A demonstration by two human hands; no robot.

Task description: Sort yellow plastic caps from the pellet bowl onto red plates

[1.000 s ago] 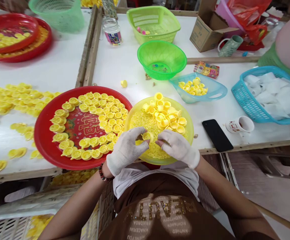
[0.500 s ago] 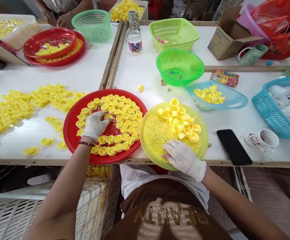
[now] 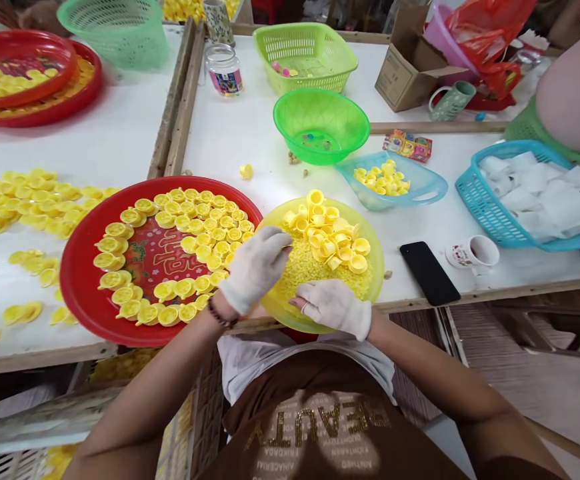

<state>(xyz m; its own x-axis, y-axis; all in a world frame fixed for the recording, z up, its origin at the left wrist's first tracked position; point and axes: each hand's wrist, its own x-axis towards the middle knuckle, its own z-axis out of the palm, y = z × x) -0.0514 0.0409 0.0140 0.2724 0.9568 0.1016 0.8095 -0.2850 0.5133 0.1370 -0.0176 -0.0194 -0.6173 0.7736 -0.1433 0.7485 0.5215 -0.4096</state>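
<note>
Both my hands wear white gloves. My left hand [image 3: 260, 268] is over the left edge of a yellow dish [image 3: 377, 277], its fingers curled together; what they hold, if anything, is hidden. Low over the near side of that dish is my right hand [image 3: 337, 308], fingers bent and pressed together, their contents out of sight. Small yellow pellets [image 3: 297, 267] fill much of the dish, and a heap of yellow cups [image 3: 327, 233] lies at its far side. To the left, a red tray [image 3: 83, 293] carries rows of small round yellow pieces [image 3: 173, 290] around a bare patterned middle.
Loose yellow pieces [image 3: 25, 207] spread over the table at left. Beyond the dish stand a green bowl [image 3: 320, 127] and a blue scoop-shaped tray [image 3: 427, 190]. A black phone [image 3: 430, 272], a mug [image 3: 473, 252] and a blue basket [image 3: 490, 207] are at right.
My left hand has moved right, from the red tray to the yellow dish. My right hand stays by the dish's near side. The whole view has shifted toward the right.
</note>
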